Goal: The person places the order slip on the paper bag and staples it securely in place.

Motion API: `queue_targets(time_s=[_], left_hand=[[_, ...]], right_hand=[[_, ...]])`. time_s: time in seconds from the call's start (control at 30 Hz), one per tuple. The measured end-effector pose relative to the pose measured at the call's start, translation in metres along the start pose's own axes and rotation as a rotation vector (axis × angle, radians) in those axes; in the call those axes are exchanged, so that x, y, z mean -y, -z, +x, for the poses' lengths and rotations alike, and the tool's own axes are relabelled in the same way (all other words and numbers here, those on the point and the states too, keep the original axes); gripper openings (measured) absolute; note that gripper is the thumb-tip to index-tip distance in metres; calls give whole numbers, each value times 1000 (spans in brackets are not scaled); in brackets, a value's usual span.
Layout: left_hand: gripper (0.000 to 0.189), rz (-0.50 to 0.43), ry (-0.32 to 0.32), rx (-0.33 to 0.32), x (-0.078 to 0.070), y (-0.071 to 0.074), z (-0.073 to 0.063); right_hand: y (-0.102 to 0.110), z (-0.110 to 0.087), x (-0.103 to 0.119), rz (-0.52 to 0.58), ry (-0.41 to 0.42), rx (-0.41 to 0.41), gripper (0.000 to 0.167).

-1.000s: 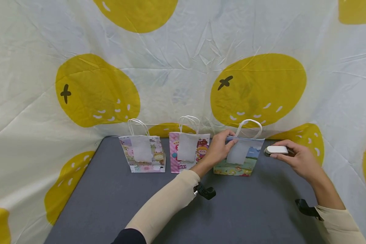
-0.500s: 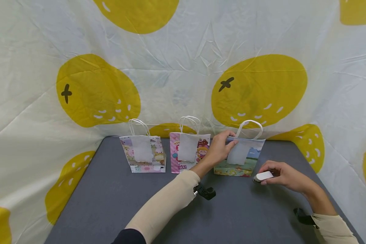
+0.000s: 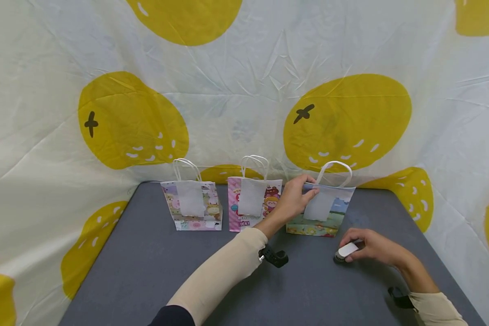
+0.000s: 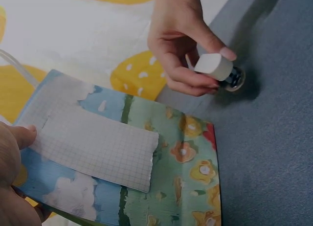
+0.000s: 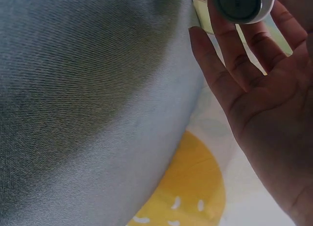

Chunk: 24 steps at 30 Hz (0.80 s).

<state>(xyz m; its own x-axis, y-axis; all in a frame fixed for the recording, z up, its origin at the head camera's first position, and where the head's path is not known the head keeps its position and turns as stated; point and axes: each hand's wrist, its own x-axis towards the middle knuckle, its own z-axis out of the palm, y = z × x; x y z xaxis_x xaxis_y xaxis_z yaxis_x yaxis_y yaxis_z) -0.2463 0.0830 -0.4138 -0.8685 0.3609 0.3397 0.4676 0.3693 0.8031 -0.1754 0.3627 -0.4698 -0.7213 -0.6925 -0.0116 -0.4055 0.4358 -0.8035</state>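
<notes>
My left hand (image 3: pixel 295 199) pinches the top left edge of a small paper gift bag (image 3: pixel 338 217), which has blue sky and flowers printed on it. A torn piece of white squared paper (image 4: pixel 102 145) lies against the bag's front, my left thumb on its top edge. To the right of the bag, my right hand (image 3: pixel 372 246) holds a small device (image 3: pixel 347 250) between thumb and fingers, low over the table. It has a white rounded top and a dark round base with a shiny ring (image 4: pixel 235 79). The right wrist view shows its dark round underside (image 5: pixel 237 3).
Two more gift bags, one with animals (image 3: pixel 213 209) and one pink (image 3: pixel 233 217), stand left along the back, white paper on each front. The grey table (image 3: pixel 155 276) meets a white curtain with yellow fruit prints (image 3: pixel 236 117) behind.
My right hand has come down and toward me with the white-topped device, from beside the bag's upper right edge to low over the table. The left hand has kept its grip on the bag.
</notes>
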Motion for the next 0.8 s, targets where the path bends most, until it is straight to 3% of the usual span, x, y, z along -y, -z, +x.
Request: queue_targets(time_s=[0.8], left_hand=[[13, 10, -42, -3, 0, 5, -1]], right_hand=[[-5, 0, -23, 47, -42, 82, 28]])
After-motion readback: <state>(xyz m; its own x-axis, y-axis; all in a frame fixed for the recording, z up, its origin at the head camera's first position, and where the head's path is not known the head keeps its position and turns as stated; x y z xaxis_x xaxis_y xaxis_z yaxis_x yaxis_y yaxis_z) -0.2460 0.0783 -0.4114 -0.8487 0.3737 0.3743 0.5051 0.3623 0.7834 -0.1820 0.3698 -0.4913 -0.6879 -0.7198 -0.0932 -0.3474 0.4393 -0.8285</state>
